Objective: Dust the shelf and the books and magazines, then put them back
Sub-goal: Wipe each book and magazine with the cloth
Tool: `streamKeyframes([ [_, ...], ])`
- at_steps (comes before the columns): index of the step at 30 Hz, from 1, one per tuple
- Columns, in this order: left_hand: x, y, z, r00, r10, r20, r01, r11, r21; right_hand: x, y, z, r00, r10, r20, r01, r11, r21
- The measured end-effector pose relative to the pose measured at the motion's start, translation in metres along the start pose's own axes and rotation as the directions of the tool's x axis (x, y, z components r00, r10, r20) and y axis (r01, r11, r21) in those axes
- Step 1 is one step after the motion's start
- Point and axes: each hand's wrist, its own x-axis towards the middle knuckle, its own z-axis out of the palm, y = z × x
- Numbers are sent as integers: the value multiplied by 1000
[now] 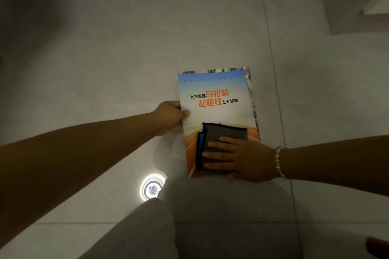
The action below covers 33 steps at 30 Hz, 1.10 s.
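A magazine with a blue sky, orange running track and Chinese lettering on its cover lies over my knees, above the tiled floor. A second magazine peeks out beneath it along the top and right edges. My left hand pinches the top magazine's left edge, thumb on the cover. A folded grey cloth with a blue edge lies on the lower part of the cover. My right hand, a bead bracelet at the wrist, presses flat on the cloth with straight fingers.
Pale floor tiles stretch all round, with a round lamp reflection by my left knee. A white piece of furniture or wall base stands at the top right. My grey trouser legs fill the lower middle.
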Motion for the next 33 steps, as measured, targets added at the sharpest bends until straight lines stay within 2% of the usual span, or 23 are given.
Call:
streamKeyframes([
  [2,-1,1,0,1000,8,-4,-8,1000,12,-14,9,1,1000,-28,-1,28,999,-20],
  [5,-2,3,0,1000,11,2,-12,999,49,-34,23,1,999,23,23,-23,1000,4],
  [9,-3,4,0,1000,7,0,-7,999,51,-47,49,-3,970,237,45,-238,971,16],
  [12,-3,4,1,1000,12,-7,-11,998,55,-41,72,-10,911,410,51,-412,910,39],
  [14,-5,4,2,1000,11,-14,-10,998,65,-32,86,-18,870,479,119,-488,869,74],
  [16,-8,5,4,1000,-1,-11,2,999,32,-19,94,-24,861,494,119,-505,858,96],
  [18,-12,7,7,1000,-10,26,12,997,-72,-10,97,-25,841,535,86,-542,826,154],
  [20,-15,10,11,996,18,85,-5,989,-151,-6,95,-28,800,589,111,-594,754,282],
  [22,-16,14,15,992,64,110,-48,989,-140,-4,93,-35,713,699,57,-631,604,487],
  [24,-17,17,17,991,105,81,-97,991,-97,-1,95,-45,532,845,54,-667,379,642],
  [26,-18,20,17,991,130,11,-129,990,-56,3,100,-53,330,940,90,-678,170,715],
  [29,-19,23,13,986,148,-77,-153,986,-69,6,112,-67,110,983,149,-625,-49,779],
  [31,-20,24,10,983,141,-116,-151,985,-83,9,121,-75,21,967,255,-558,-200,805],
  [33,-21,24,8,982,132,-132,-148,982,-120,16,127,-84,33,937,349,-478,-291,828],
])
